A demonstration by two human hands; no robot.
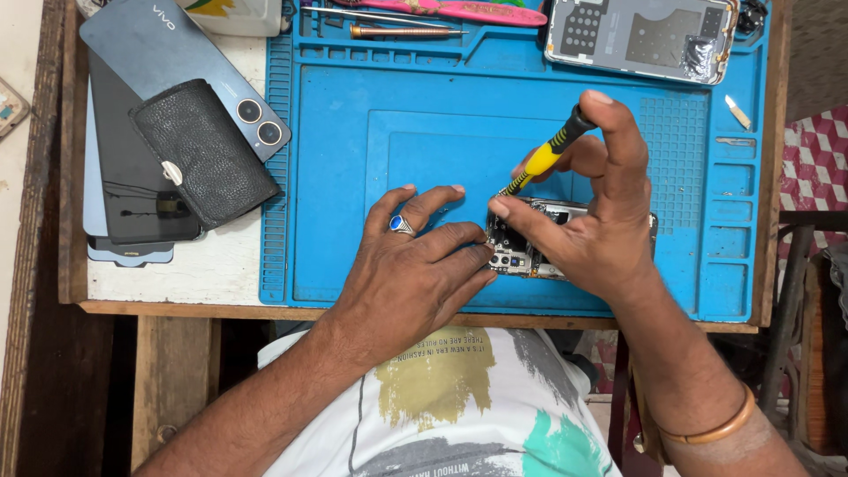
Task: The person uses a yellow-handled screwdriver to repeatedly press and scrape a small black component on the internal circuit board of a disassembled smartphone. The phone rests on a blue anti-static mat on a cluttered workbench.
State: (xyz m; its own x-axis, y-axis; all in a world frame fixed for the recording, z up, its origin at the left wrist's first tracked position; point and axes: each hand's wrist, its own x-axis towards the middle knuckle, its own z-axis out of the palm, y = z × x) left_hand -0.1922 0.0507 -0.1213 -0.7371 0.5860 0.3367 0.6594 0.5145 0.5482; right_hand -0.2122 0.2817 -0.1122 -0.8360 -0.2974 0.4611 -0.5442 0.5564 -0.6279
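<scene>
An opened phone (pixel 521 249) with its back off lies on the blue work mat (pixel 353 177), mostly covered by my hands. My right hand (pixel 601 212) grips a small yellow-and-black screwdriver (pixel 549 155), its tip down on the phone's upper left corner. My left hand (pixel 415 265), wearing a ring with a blue stone, rests flat on the mat with its fingers pressed against the phone's left edge.
A black leather pouch (pixel 201 152) lies on stacked phones (pixel 141 53) at the left. Another opened phone body (pixel 640 35) sits at the mat's top right. Tweezers and a screwdriver (pixel 402 30) lie in the mat's top tray. The table edge (pixel 177 307) runs near me.
</scene>
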